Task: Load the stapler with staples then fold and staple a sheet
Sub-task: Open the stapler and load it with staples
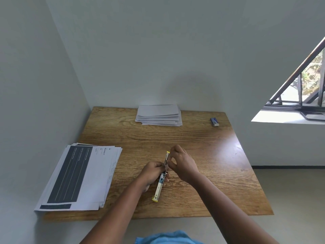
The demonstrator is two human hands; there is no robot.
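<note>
A yellow stapler (159,188) is swung fully open over the middle of the wooden table (202,155), with one half pointing away and the other towards me. My left hand (152,173) grips it at the hinge. My right hand (182,162) pinches at the upper half near the staple channel; what its fingertips hold is too small to tell. A stack of printed sheets (79,176) with dark blocks lies at the left edge. A small blue staple box (214,120) sits at the far right.
A pile of folded white sheets (159,115) lies at the back centre against the wall. Walls close in the table at the back and the left. A window (306,88) is on the right.
</note>
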